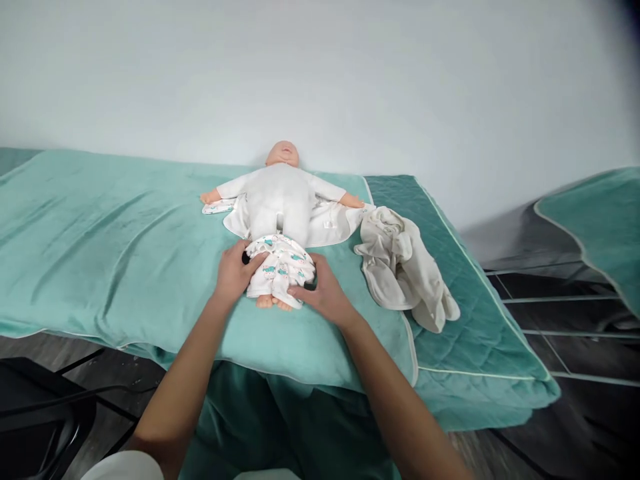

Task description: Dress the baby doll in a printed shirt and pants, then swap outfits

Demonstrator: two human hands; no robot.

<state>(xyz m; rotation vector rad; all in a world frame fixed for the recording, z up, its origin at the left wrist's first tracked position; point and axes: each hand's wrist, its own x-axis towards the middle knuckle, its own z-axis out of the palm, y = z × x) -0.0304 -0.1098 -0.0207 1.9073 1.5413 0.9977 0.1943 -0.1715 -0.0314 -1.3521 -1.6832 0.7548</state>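
Note:
A baby doll with a white cloth body lies on its back, head toward the wall and arms spread. Small printed pants are bunched around its lower legs, and its bare feet show below the hems. My left hand grips the pants at their left side, thumb on top. On the other side my right hand holds the pants' right edge between thumb and fingers. An opened baby shirt with the same print is spread beneath the doll's torso and arms.
Cream-coloured baby clothing lies crumpled right of the doll. A light green blanket covers most of the bed, over a darker quilted cover. A black chair stands at lower left. A metal rack is at the right.

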